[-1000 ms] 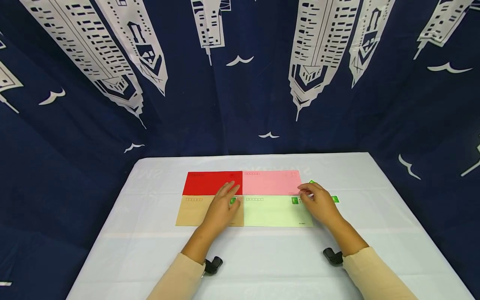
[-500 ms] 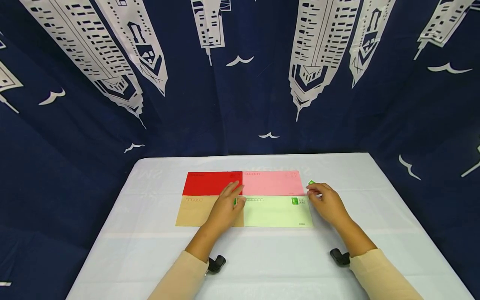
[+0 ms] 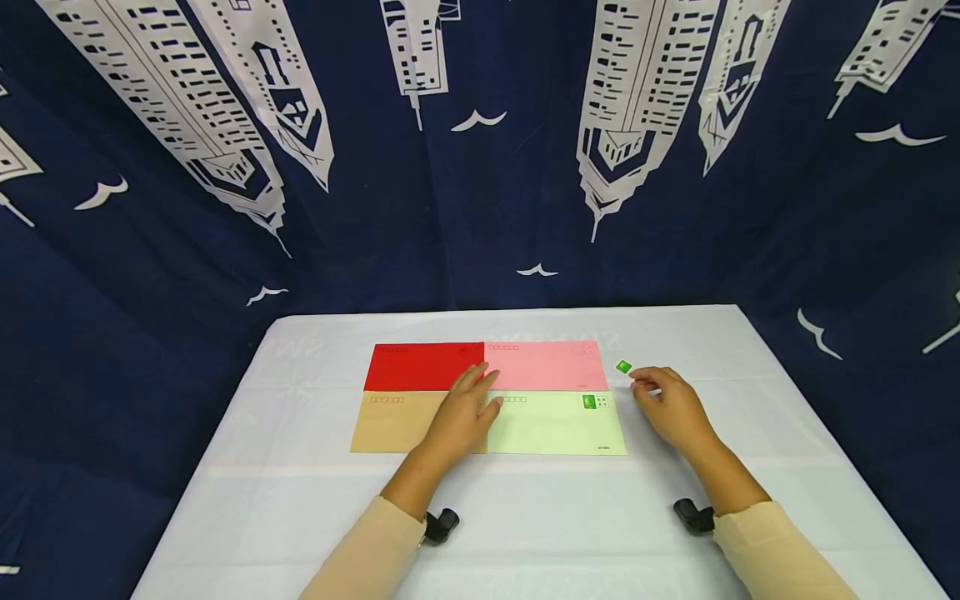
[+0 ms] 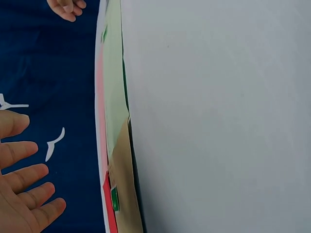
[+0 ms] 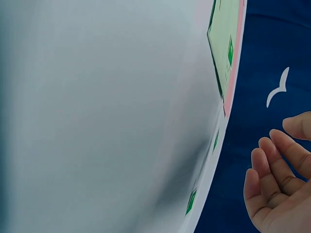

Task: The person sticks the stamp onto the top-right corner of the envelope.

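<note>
Green stamp [image 3: 623, 366], flat, skewed, beside pink envelope [image 3: 545, 367]

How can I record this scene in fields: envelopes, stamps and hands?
Back row: rectangular red paper envelope, left; rectangular pink paper envelope, right
Front row: rectangular tan paper envelope, left; rectangular pale-green paper envelope, right
On tan: rectangular green paper stamp
On pale-green: another rectangular green stamp
Loose: first loose green stamp, second loose green stamp, on white tablecloth, right of envelopes
Left hand: over envelopes, fingers spread, holding nothing
Right hand: beside first loose green stamp, holding nothing
</note>
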A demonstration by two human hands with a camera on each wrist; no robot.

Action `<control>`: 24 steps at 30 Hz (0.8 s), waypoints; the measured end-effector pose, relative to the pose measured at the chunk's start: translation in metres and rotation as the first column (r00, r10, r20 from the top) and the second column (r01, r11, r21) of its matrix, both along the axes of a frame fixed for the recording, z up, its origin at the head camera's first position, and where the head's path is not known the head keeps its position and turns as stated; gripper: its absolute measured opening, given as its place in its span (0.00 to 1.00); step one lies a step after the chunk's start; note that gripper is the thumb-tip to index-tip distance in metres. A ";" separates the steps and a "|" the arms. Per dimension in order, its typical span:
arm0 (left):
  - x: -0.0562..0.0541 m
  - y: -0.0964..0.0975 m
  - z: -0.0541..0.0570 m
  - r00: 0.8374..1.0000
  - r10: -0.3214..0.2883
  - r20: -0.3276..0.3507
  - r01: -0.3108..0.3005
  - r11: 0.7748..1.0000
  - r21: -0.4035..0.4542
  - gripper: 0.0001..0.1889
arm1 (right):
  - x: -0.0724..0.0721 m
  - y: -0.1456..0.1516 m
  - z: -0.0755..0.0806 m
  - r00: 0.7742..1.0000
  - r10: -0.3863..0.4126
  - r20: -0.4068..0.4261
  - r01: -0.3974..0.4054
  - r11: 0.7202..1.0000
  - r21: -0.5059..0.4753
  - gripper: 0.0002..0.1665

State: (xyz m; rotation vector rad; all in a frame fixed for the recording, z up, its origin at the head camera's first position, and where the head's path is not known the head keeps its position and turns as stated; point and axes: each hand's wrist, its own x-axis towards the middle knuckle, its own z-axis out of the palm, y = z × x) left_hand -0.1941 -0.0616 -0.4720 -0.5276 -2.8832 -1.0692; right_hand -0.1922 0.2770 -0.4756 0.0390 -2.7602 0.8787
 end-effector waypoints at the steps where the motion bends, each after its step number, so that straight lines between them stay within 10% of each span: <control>1: 0.000 0.001 0.000 1.000 -0.003 0.001 0.003 1.000 -0.010 0.28 | 0.000 0.001 0.000 1.000 -0.003 0.000 0.003 1.000 -0.001 0.15; 24: -0.013 0.020 -0.004 0.999 -0.051 0.000 0.050 0.994 -0.093 0.27 | 0.003 0.022 -0.002 0.996 -0.079 0.047 0.078 0.997 0.012 0.16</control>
